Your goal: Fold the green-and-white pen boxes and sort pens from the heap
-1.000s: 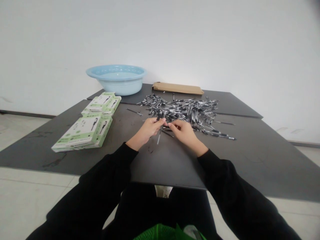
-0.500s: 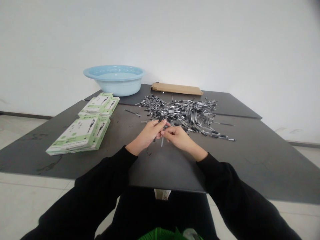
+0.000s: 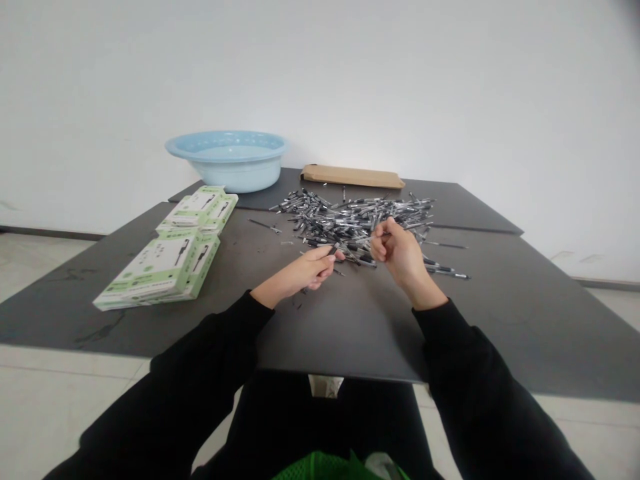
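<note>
My left hand (image 3: 309,270) is closed around a pen (image 3: 333,251); its dark end shows between thumb and forefinger, and most of it is hidden by the fingers. To the right, my right hand (image 3: 397,252) is raised over the near side of a heap of pens (image 3: 345,220). Its fingers are curled in towards the thumb, and whatever they may hold is hidden. The heaped pens are clear and black and lie in all directions. The two hands are apart.
Green and white pen boxes (image 3: 155,263) lie stacked at the left of the dark table (image 3: 350,333). Behind them stands a light blue basin (image 3: 235,170). A flat brown cardboard piece (image 3: 353,176) lies near the wall. Single pens are scattered around the heap.
My hands were together over the near table with a pen between them. The right hand has moved away, right and forward to the heap; the left stays nearly in place.
</note>
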Available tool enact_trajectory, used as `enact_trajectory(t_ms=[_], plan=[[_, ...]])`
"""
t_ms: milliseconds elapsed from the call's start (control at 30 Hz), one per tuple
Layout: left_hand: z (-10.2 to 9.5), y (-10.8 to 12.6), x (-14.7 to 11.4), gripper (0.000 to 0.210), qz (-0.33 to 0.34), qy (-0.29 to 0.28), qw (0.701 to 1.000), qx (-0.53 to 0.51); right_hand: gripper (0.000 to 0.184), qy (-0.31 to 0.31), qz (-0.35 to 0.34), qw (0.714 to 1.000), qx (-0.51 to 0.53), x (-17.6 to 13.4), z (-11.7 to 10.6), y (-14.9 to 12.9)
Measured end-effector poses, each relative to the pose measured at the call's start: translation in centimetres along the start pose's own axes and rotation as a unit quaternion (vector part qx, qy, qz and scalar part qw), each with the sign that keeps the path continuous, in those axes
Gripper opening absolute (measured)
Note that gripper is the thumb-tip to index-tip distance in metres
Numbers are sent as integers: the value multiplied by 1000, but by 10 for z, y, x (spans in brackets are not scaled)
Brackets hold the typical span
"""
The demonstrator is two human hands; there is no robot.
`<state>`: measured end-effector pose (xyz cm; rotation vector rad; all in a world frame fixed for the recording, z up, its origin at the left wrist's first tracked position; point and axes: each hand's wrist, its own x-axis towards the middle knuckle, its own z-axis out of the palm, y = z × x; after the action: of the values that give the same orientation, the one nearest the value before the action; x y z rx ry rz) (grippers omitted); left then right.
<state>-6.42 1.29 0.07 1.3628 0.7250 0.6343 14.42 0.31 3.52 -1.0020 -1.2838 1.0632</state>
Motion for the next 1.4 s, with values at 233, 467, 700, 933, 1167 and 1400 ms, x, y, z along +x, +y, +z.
enact_trajectory(t_ms=[233, 467, 700, 933, 1167, 1400], plan=[[-1, 2, -1, 26, 13, -84, 996, 16, 49, -5, 14, 1000, 9, -2, 1, 4], [-2, 3, -1, 19, 0, -108, 994, 9, 43, -15, 16, 999, 46, -6, 6, 4], [-1, 5, -1, 18, 5, -134, 991, 6, 41, -28, 24, 996, 76, -9, 8, 4], [-1, 9, -3, 17, 5, -134, 991, 6, 38, -23, 14, 996, 84, -10, 9, 4], [-4, 7, -1, 18, 11, -133, 991, 0, 37, -27, 6, 995, 95, -10, 8, 5], [-3, 6, 0, 24, 79, -75, 989, 97, 29, -8, -5, 989, 144, -7, 4, 1]])
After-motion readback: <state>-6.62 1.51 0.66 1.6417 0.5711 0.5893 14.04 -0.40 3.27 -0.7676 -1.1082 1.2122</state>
